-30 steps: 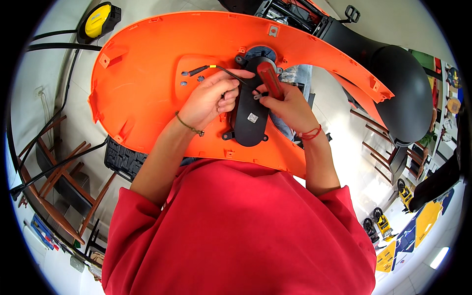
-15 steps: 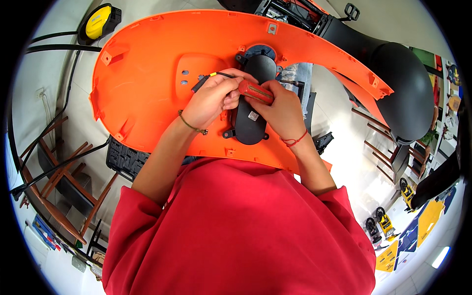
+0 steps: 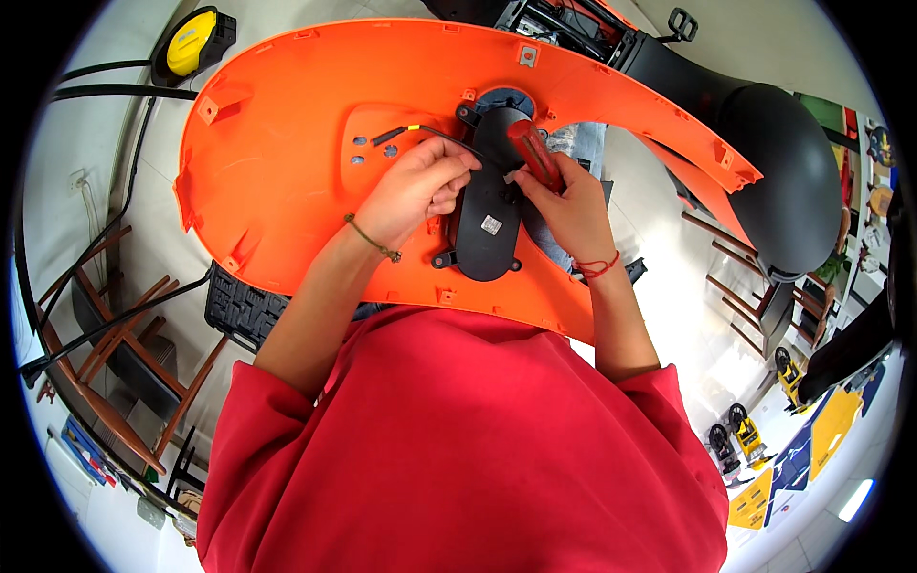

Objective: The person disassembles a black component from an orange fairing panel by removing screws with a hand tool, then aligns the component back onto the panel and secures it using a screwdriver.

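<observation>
A large curved orange plastic panel (image 3: 287, 143) lies with its ribbed, clipped inner side up in front of me. On it sits a long black rounded housing (image 3: 489, 250) with mounting tabs and a small square label. A thin black cable with a yellow band (image 3: 414, 128) leads from the housing to a loose plug end on the left. My left hand (image 3: 415, 186) is closed in a pinch beside the housing, below the cable; what its fingertips hold is hidden. My right hand (image 3: 573, 205) grips a red-handled screwdriver (image 3: 535, 153), its handle tilted up over the housing's right side.
A black tool case (image 3: 244, 307) lies under the panel's lower left edge. Wooden chairs (image 3: 124, 358) stand at the left, near black cables (image 3: 124, 93). A yellow and black round device (image 3: 194, 43) is at upper left, and a large black curved part (image 3: 783, 172) at right.
My right hand has moved right and turned the screwdriver from nearly level to handle-up. The cable's plug end has swung up, away from my left hand.
</observation>
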The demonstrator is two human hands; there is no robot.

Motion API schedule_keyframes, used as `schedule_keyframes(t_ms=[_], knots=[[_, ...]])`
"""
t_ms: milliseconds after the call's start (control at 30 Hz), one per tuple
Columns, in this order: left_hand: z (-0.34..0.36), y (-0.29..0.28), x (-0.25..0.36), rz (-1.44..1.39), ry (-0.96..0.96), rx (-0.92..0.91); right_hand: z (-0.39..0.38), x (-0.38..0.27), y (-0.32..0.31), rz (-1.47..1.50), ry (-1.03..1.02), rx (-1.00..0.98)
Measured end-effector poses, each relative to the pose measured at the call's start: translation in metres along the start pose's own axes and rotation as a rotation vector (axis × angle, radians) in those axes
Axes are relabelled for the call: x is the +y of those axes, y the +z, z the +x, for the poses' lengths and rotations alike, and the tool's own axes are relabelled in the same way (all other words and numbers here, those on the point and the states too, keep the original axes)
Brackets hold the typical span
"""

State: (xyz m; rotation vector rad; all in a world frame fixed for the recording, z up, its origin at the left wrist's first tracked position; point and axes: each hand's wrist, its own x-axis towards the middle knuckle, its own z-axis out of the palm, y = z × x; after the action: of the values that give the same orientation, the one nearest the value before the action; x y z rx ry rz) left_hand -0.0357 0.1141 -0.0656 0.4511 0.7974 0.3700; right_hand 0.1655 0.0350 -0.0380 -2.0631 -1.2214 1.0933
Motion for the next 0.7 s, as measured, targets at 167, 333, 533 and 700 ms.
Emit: schedule_keyframes(t_ms=[167, 333, 533, 700], knots=[[0.002, -0.004, -0.006, 0.083, -0.043, -0.105, 0.004, 0.004, 0.005, 0.191, -0.140, -0.021], [0.001, -0.005, -0.005, 0.056, 0.009, -0.062, 0.006, -0.010, -0.002, 0.040, -0.039, -0.139], [0.000, 0.003, -0.003, 0.113, 0.043, -0.051, 0.006, 0.013, 0.006, 0.123, 0.005, -0.042], [-0.002, 0.006, -0.004, 0.174, 0.009, -0.074, 0.012, 0.015, -0.002, 0.165, 0.007, -0.070]])
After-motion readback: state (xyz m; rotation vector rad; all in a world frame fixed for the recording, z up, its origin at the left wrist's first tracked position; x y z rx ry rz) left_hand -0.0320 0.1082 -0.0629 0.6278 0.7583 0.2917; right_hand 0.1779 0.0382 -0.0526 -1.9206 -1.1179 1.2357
